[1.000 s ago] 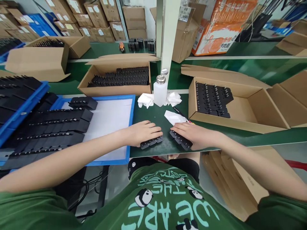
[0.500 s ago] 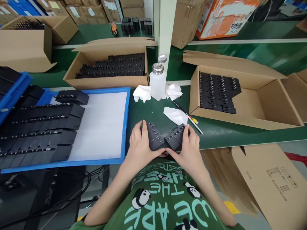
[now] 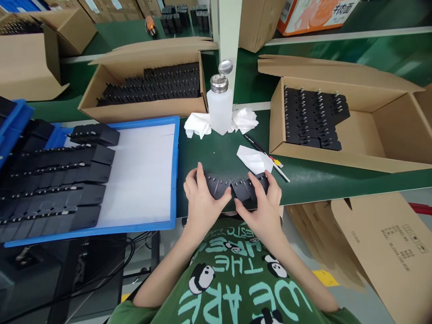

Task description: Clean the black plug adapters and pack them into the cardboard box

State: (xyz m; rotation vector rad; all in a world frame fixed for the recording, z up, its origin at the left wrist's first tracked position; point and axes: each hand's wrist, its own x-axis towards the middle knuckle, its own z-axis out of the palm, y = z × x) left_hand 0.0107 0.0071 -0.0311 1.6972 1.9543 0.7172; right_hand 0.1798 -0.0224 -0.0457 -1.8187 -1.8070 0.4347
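My left hand (image 3: pixel 205 198) is closed around a short row of black plastic blocks (image 3: pixel 218 185) with small metal pins on them. A second row of the same black blocks (image 3: pixel 243 189) is gripped between the thumb and fingers of my right hand (image 3: pixel 261 200). The two rows meet near the middle, just above the front edge of the green table (image 3: pixel 199 155). Whether they touch there I cannot tell. My fingers cover the outer ends of both rows.
At left, a blue tray (image 3: pixel 176 180) holds rows of black blocks. Behind stand a part-filled carton (image 3: pixel 141 108) and a white pump bottle (image 3: pixel 220 110) beside crumpled tissues (image 3: pixel 197 124). Another carton (image 3: pixel 357 159) is at right. A paper scrap (image 3: pixel 254 158) and a pen (image 3: pixel 253 142) lie nearby.
The two rows of blocks, earlier tilted in a V with a gap, have turned closer to one line. My right fingers have moved over the top of their row. The camera view has shifted slightly.
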